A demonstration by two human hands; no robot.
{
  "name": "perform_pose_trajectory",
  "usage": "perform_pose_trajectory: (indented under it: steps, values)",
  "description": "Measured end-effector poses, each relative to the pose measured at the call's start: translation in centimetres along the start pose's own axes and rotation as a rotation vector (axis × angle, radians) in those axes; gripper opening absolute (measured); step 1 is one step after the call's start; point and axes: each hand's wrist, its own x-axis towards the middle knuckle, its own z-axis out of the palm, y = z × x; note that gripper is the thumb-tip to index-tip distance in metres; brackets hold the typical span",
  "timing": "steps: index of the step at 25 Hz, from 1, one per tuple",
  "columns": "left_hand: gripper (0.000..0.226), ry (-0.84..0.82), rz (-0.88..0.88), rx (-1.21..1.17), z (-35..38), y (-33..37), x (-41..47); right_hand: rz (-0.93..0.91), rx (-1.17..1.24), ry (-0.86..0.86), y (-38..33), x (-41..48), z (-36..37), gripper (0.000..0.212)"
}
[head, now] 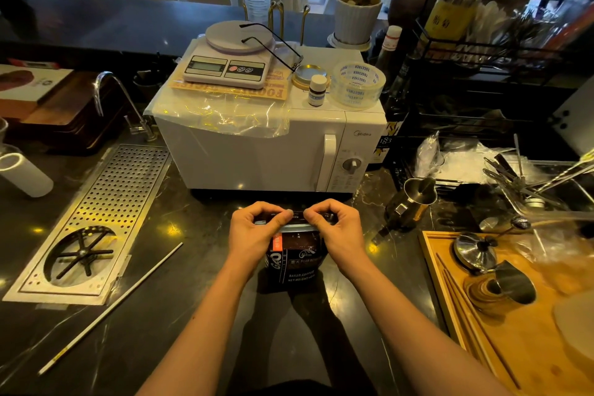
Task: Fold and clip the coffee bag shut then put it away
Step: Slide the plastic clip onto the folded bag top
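Stainless steel forms the perforated drain tray point(96, 219) set into the dark stone counter point(180, 315) at far left, with a curved tap point(112, 96) behind it and a white cylinder point(24, 175) lying at the counter's left edge. A thin white rod point(111, 309) lies diagonally on the counter just beside the tray's near right corner.

Centre: a white microwave point(266, 141) stands behind the work area. On its top sit a digital scale point(226, 56), a pair of glasses point(273, 43) partly resting on the scale platform, a small white-capped bottle point(317, 90) and a roll of printed clear tape point(357, 85).

The coffee bag point(297, 262), dark with white lettering, stands upright on the counter directly in front of the microwave. The left hand point(254, 231) pinches the left end of the bag's top edge, thumb and fingers curled around it. The right hand point(337, 228) pinches the right end in the same manner. The two thumbs nearly meet at the middle of the top edge. Whether a clip is present on the fold cannot be determined.

Right: a steel milk pitcher point(411, 202) stands near the microwave's front corner. A wooden tray point(514, 347) at near right carries a metal lid point(475, 252) and a dark metal cup point(514, 283).
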Motion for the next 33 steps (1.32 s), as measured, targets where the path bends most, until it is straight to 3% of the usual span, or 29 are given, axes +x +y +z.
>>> perform_pose_trajectory:
  steps: [5,15,21,25,29,33]
  values:
    - [0.017,0.035,-0.085,-0.187,0.3,0.0,-0.5,0.09,0.103,0.093,0.4,-0.4,0.3,0.005]
    - [0.021,0.06,-0.104,-0.244,0.2,-0.2,-1.0,0.154,0.177,0.122,0.5,-0.9,-0.3,0.008]
    - [0.021,0.022,-0.109,-0.282,-0.1,-0.6,-1.1,0.163,0.186,-0.001,0.4,-0.9,-1.4,0.008]
    - [0.023,-0.035,-0.066,-0.203,-0.5,-0.9,-1.4,0.151,0.139,-0.03,0.9,-1.2,-2.3,0.014]
    - [0.028,0.026,-0.075,-0.18,-0.4,-0.7,-1.2,0.132,0.119,0.026,0.6,-1.0,-1.3,0.012]
    - [0.026,0.009,-0.068,-0.114,-1.1,-0.7,-0.8,0.129,0.155,-0.052,0.4,-0.7,-2.1,0.014]
